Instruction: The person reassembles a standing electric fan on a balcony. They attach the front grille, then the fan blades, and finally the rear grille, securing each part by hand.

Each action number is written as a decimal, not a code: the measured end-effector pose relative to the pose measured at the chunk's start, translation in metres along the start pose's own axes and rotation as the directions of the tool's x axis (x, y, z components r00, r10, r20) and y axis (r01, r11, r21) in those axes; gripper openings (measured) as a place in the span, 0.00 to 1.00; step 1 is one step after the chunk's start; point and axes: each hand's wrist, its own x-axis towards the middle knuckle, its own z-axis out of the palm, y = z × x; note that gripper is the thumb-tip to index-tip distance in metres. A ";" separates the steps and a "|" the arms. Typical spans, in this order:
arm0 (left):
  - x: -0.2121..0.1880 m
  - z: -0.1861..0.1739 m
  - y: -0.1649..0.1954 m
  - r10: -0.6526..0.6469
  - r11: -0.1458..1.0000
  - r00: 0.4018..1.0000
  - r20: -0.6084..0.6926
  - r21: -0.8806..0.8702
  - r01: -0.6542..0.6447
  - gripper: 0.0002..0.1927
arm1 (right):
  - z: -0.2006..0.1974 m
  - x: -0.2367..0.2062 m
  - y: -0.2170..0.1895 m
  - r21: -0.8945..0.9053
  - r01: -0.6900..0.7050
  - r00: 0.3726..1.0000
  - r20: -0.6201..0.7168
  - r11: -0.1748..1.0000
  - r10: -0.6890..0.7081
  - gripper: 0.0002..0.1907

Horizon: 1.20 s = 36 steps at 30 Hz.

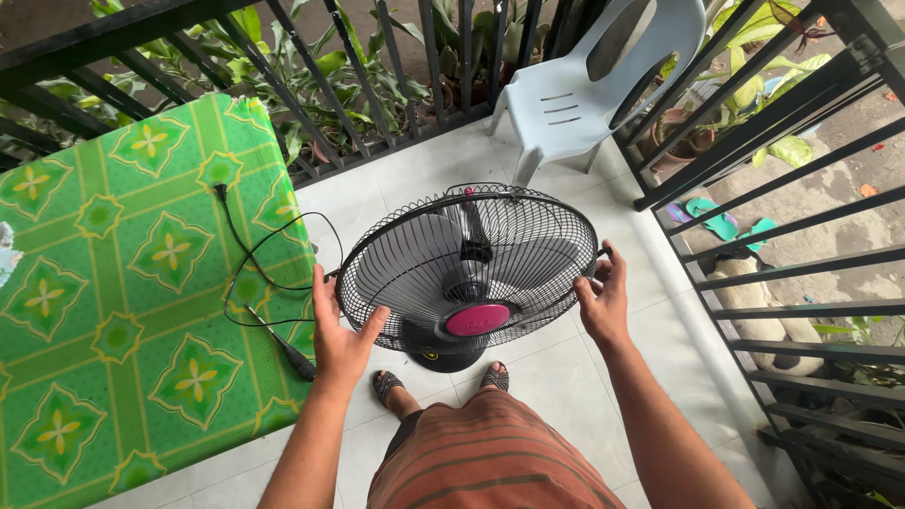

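Observation:
A black electric fan [468,268] with a wire cage, grey blades and a pink centre cap stands on the tiled floor in front of me, tilted upward. My left hand [341,330] grips the left rim of the cage, fingers spread across the wires. At the right rim, my right hand [602,296] holds the cage edge. The fan's dark round base sits just beyond my sandalled feet [441,381]. A black power cord [259,283] trails from the fan onto the table at left.
A table with a green patterned cloth [123,283] fills the left. A pale plastic chair [584,85] stands behind the fan. Black metal railings [773,188] enclose the balcony, with plants beyond. A dog [754,302] lies outside the bars at right, near teal slippers [721,221].

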 end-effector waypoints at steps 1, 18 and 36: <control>0.001 0.001 0.002 -0.020 0.999 1.000 -0.014 0.042 0.021 0.58 | -0.001 0.001 -0.002 0.014 0.014 1.000 0.014 1.000 -0.014 0.50; 0.015 0.001 0.017 -0.020 1.000 0.999 0.038 -0.005 0.020 0.57 | -0.004 0.008 -0.033 -0.131 0.070 0.996 0.062 0.989 -0.062 0.54; 0.034 -0.004 0.002 0.009 1.000 0.998 0.061 -0.029 -0.007 0.58 | -0.011 0.020 -0.006 -0.264 0.176 0.971 0.206 0.948 -0.123 0.46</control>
